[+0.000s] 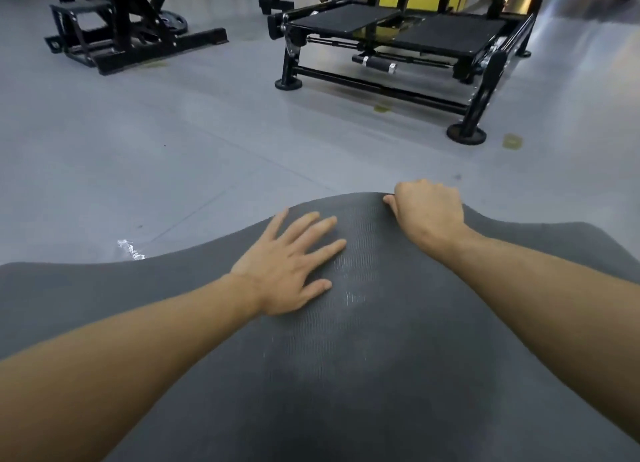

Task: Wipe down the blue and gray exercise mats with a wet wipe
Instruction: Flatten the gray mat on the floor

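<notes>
The gray mat (381, 375) is lying on the floor (173, 150). The risk, as judged, is the mat sliding or buckling if the right hand (429, 212) is pulling its edge while the left hand (291, 271) is bearing down. The mat is spreading beneath and nearer than both sets of fingers, with the left fingers lying spread flat and holding nothing, and the right fingers curling over the far edge, gripping it; no wipe is showing.
</notes>
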